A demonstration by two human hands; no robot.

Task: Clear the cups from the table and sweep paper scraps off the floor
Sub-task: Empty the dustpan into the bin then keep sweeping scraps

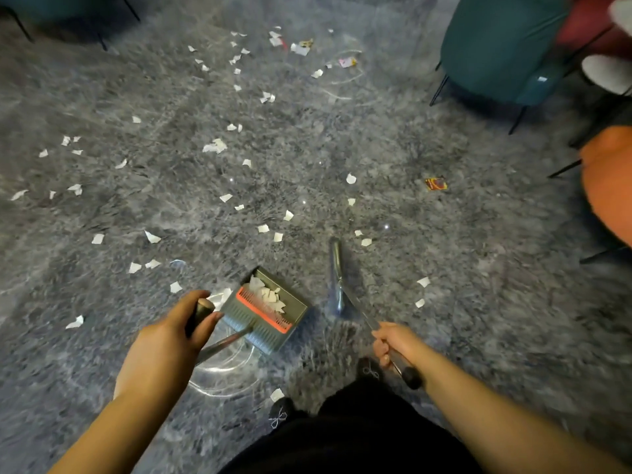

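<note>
The sweeping step is in hand: the left hand (171, 331) grips the dustpan (270, 307) handle at lower centre, the right hand (393, 342) grips the broom (338, 278), and next the paper scraps (215, 145) scattered above probably need brushing in.

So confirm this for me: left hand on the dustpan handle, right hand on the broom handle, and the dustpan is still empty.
Not quite. The head view shows the dustpan already holds white paper scraps. The rest stands: the left hand grips the dustpan handle, and the right hand grips the broom handle.
</note>
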